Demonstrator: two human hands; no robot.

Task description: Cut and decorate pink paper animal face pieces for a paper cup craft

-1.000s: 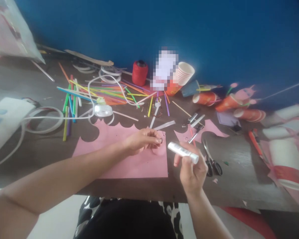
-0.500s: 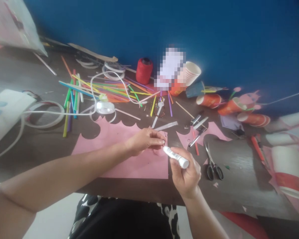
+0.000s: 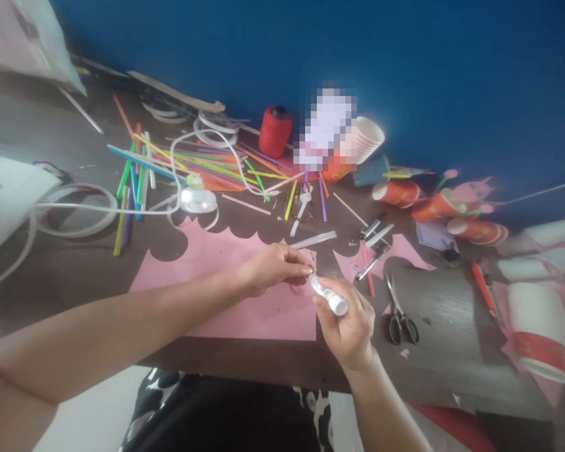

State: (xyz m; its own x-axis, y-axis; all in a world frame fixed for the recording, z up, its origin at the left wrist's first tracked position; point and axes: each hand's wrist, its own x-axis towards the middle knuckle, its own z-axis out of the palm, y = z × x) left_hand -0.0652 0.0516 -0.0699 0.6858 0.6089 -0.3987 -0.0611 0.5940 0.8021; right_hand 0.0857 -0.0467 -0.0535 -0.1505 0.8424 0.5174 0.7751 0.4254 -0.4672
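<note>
My left hand [image 3: 277, 269] reaches over a pink paper sheet [image 3: 245, 320] with scalloped cut-outs along its far edge. Its thumb and fingertips pinch a tiny dark piece, too small to name. From the right, my right hand [image 3: 351, 323] wraps round a white glue tube [image 3: 332, 298], whose narrow end points at the left fingertips and meets or nearly meets them. A round pink shape shows faintly under the fingertips. Right of this hand lie black-handled scissors [image 3: 398, 314], blades pointing away from me.
Behind the sheet lie coloured straws [image 3: 207, 166], a white cable and a lit lamp [image 3: 198, 201]. A red thread spool [image 3: 275, 132] stands near the blue wall. Rightward are a pink paper scrap [image 3: 407, 248], red paper cups [image 3: 395, 193], a red cutter [image 3: 484, 282] and a white-and-red cup [image 3: 539, 326].
My right hand has brought the glue tube leftward to the left fingertips, turning its narrow end towards them. My left hand keeps its pinch. The view has shifted slightly.
</note>
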